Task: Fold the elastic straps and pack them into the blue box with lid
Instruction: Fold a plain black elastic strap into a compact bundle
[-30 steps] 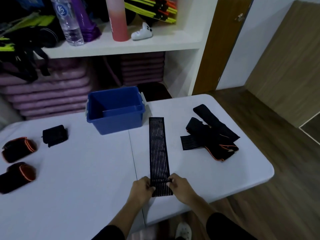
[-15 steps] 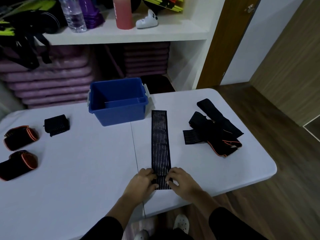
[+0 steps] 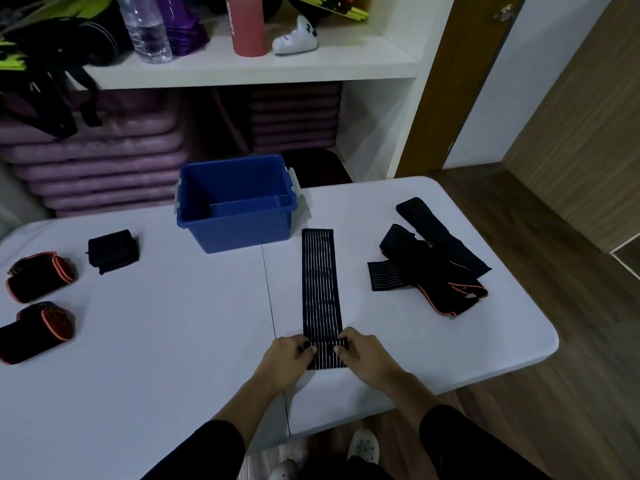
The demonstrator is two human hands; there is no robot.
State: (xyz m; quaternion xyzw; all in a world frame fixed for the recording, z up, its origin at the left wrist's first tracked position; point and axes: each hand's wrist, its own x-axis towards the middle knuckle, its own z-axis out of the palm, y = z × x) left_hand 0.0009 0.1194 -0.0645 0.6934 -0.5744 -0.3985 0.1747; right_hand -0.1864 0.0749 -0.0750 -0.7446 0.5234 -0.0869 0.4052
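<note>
A long black ribbed elastic strap lies flat on the white table, running away from me toward the open blue box. My left hand and my right hand pinch the near end of the strap from either side, where a short rolled fold shows. Three folded straps sit at the left: two with orange trim and one plain black. A loose pile of unfolded straps lies at the right. No lid is visible.
Behind the table stands a white shelf with a water bottle, a pink bottle and dark gear. Stacked purple mats fill the space below. The table's right edge drops to a wooden floor.
The near end of the strap has been turned over into a short roll and both hands have shifted slightly forward along it. The camera view tilted a little.
</note>
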